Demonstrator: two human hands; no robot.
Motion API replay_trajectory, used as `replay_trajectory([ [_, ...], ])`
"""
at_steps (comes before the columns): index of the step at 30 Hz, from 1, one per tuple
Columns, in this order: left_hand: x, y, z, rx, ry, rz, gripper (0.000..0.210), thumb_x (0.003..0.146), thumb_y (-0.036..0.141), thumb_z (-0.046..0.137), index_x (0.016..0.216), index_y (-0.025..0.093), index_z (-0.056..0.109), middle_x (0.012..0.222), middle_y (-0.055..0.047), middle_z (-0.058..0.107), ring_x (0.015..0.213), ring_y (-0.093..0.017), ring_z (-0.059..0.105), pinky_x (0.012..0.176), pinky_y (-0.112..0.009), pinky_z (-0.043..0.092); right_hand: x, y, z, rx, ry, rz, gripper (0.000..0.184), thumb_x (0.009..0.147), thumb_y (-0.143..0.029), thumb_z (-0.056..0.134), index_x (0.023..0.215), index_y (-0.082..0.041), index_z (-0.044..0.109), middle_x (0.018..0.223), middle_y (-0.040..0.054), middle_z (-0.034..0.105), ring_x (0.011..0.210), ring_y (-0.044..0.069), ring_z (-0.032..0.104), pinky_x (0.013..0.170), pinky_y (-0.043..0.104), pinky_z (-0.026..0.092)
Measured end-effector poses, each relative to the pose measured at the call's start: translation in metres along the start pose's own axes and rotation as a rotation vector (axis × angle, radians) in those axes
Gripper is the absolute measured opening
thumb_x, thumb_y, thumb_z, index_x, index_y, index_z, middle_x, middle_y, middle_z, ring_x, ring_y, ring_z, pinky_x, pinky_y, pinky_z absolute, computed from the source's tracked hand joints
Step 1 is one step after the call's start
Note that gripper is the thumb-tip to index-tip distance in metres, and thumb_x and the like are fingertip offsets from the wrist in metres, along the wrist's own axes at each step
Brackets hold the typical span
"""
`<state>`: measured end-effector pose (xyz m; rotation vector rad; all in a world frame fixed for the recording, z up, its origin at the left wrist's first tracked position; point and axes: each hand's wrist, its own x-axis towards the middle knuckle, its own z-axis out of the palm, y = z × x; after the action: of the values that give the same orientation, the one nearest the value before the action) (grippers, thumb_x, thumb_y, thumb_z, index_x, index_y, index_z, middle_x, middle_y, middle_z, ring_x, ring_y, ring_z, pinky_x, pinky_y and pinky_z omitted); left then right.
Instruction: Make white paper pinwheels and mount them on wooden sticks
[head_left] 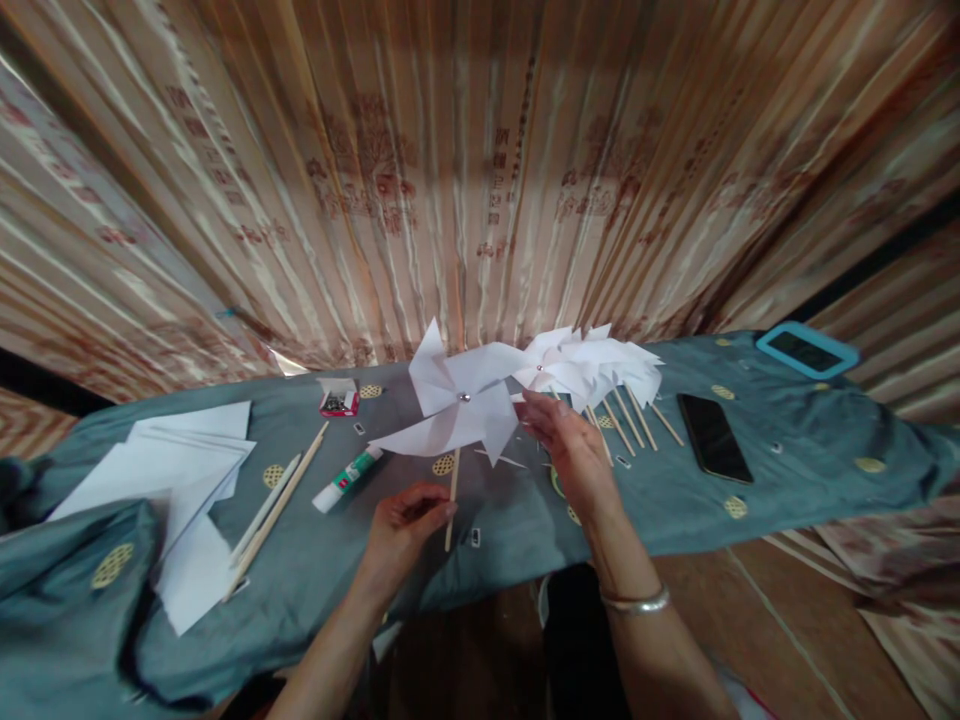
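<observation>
A white paper pinwheel (442, 425) with a shiny pin at its centre stands upright on a thin wooden stick (455, 480). My left hand (409, 525) pinches the lower part of that stick between thumb and fingers. At the pinwheel's right side, my right hand (570, 445) has its curled fingertips closed on the edge of a paper blade; the exact contact is partly hidden. Just behind it, several finished pinwheels (592, 362) lie overlapping in a row, their sticks pointing toward me. A glue stick (348, 480) lies left of the held pinwheel.
White paper sheets (191, 480) are stacked at left beside loose wooden sticks (281, 505). A small red box of pins (339, 398) sits near the back. A black phone (714, 438) and a blue-framed device (807, 350) lie right on the grey-green cloth (652, 515). Curtains (465, 180) hang behind.
</observation>
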<state>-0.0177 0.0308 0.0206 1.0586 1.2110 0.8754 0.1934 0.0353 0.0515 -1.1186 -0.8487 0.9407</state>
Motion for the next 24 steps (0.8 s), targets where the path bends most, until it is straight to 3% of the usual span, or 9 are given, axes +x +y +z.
replay_trajectory([
  [3, 0.000, -0.001, 0.000, -0.003, 0.025, 0.007, 0.018, 0.053, 0.034, 0.078, 0.063, 0.021, 0.071, 0.066, 0.000, 0.065, 0.065, -0.016, 0.057, 0.066, -0.026, 0.046, -0.003, 0.003, 0.007, 0.100, -0.066, 0.120, 0.045, 0.075, -0.061, 0.067, 0.098, -0.022, 0.075, 0.092, 0.0062, 0.076, 0.085, 0.020, 0.068, 0.074, 0.031, 0.051],
  [10, 0.000, -0.001, -0.001, 0.046, 0.037, 0.040, 0.016, 0.056, 0.035, 0.076, 0.064, 0.022, 0.071, 0.067, -0.001, 0.066, 0.067, -0.018, 0.059, 0.067, -0.027, 0.048, -0.008, -0.003, 0.014, 0.166, -0.135, 0.225, 0.043, 0.068, -0.055, 0.076, 0.093, -0.021, 0.075, 0.076, 0.0035, 0.074, 0.068, 0.017, 0.066, 0.062, 0.027, 0.050],
  [16, 0.000, 0.001, 0.000, 0.044, 0.009, 0.052, 0.015, 0.057, 0.034, 0.076, 0.062, 0.021, 0.071, 0.064, 0.000, 0.064, 0.064, -0.017, 0.057, 0.064, -0.026, 0.046, -0.007, 0.002, 0.018, 0.149, -0.148, 0.218, 0.034, 0.061, -0.040, 0.085, 0.089, -0.023, 0.076, 0.066, -0.0018, 0.070, 0.057, 0.010, 0.056, 0.055, 0.022, 0.045],
  [24, 0.000, -0.003, 0.000, 0.021, 0.025, 0.036, 0.016, 0.056, 0.034, 0.076, 0.064, 0.021, 0.071, 0.068, -0.001, 0.066, 0.067, -0.017, 0.059, 0.068, -0.027, 0.046, -0.007, 0.003, 0.021, 0.129, -0.115, 0.213, 0.033, 0.059, -0.038, 0.085, 0.085, -0.021, 0.075, 0.063, -0.0019, 0.069, 0.054, 0.010, 0.055, 0.051, 0.023, 0.045],
])
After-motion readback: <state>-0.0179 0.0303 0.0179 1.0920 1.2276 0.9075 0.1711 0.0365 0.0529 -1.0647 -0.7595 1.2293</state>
